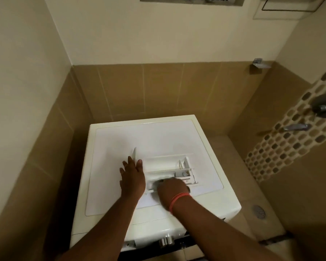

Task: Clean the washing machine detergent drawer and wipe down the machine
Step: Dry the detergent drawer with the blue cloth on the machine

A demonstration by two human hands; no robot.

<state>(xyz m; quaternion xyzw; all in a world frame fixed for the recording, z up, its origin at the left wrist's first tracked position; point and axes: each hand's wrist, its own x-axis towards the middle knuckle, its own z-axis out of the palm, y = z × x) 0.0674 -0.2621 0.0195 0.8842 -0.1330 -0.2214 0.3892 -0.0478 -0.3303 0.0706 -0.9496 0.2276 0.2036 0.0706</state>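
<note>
Two hands work on top of the washing machine (pixel 120 185), where the detergent drawer (pixel 169 171) lies pulled out of its slot, resting on the white lid. Farthest left, the left hand (pixel 133 178) lies with fingers straight and spread, its fingertips against the drawer's upright front panel (pixel 134 154); this grip is released and seems only to steady the drawer. From that panel the drawer's long axis runs off to the right across the lid, compartments facing up, with the small siphon insert (pixel 183 174) near the far right end. The right hand (pixel 172 189), with an orange band (pixel 179 201) at the wrist, sits over the near long edge of the drawer, about midway along it. Its fingers curl down into the nearest compartment, but blur hides whether they clench a cloth or brush; I cannot tell. In my judgement, the right hand is the nearer one for cleaning, and its strokes should run left and right along the compartments while the left braces the panel end.
</note>
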